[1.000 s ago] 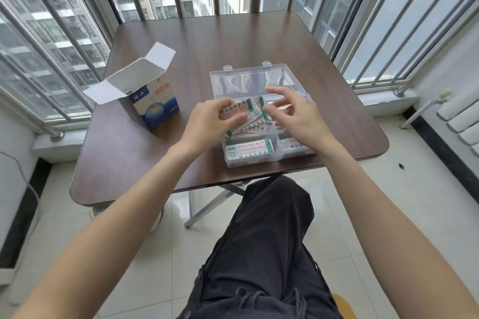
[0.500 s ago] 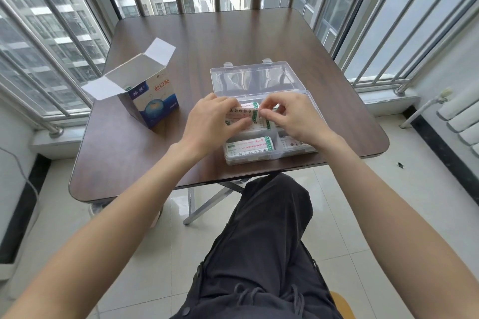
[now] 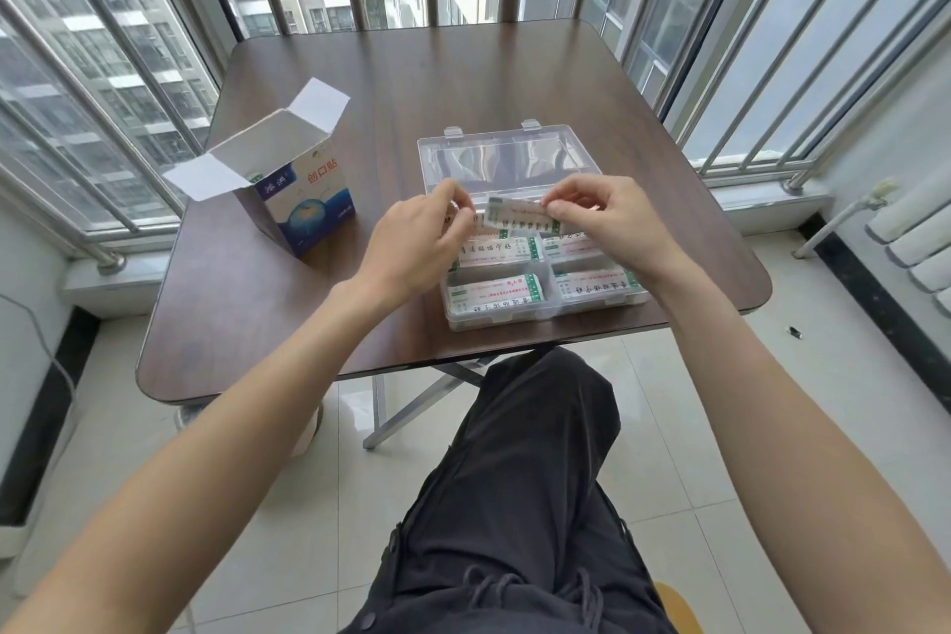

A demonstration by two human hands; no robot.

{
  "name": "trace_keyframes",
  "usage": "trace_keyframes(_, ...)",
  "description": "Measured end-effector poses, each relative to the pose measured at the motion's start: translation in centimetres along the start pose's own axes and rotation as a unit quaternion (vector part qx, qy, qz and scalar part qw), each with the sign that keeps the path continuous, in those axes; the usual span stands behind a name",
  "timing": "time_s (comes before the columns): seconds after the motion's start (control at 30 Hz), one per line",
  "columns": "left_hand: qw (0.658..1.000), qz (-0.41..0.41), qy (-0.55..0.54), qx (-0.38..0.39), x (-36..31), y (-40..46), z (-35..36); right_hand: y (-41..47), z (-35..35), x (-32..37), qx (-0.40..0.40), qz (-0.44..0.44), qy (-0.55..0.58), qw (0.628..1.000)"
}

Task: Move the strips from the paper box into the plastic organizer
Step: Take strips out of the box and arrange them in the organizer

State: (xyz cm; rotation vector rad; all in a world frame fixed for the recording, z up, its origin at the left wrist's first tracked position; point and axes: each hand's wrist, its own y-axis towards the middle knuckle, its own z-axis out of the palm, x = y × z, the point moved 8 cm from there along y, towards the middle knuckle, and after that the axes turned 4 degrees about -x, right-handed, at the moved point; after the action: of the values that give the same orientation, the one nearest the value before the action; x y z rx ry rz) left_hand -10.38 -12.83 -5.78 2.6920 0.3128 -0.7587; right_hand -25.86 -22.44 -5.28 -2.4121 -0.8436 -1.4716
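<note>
A clear plastic organizer (image 3: 545,317) lies open on the table, its lid (image 3: 502,160) folded back. White strips with green ends (image 3: 494,296) fill its near compartments. My right hand (image 3: 612,221) pinches a small stack of strips (image 3: 520,219) by its right end, just above the far compartments. My left hand (image 3: 417,237) hovers at the stack's left end with curled fingers; whether it holds strips is hidden. The blue-and-white paper box (image 3: 309,201) stands open to the left, its flaps up.
The dark wooden table (image 3: 319,324) has bare room at the left and back. Metal window bars (image 3: 761,82) surround it on three sides. My dark-trousered leg (image 3: 520,479) is below the table's near edge. A white radiator (image 3: 916,232) is at far right.
Both hands have lifted from pressing strips into the middle compartments. My right hand now holds a small stack raised over the far part of the organizer.
</note>
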Motion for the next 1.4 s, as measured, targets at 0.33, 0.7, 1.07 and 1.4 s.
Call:
trace_keyframes(0.33, 0.995, -0.084, -0.041, 0.042, 0.9, 1.0, 0.1, -0.2, 3.2, 0.9, 0.044, -0.039, -0.194, 0.979)
trace_keyframes(0.7, 0.995, -0.077, -0.022, 0.063, 0.2, 0.8, -0.4, 0.0, 3.7, 1.2, 0.033, -0.038, -0.255, 0.966)
trace_keyframes(1.07, 0.995, 0.014, 0.089, 0.036, -0.7, 0.7, -0.5, 0.0, 3.7, 1.6, 0.060, -0.034, -0.188, 0.980)
trace_keyframes(1.4, 0.991, 0.017, 0.063, 0.117, -0.8, 0.5, -0.2, 0.3, 2.6, 1.1, 0.069, -0.013, -0.208, 0.975)
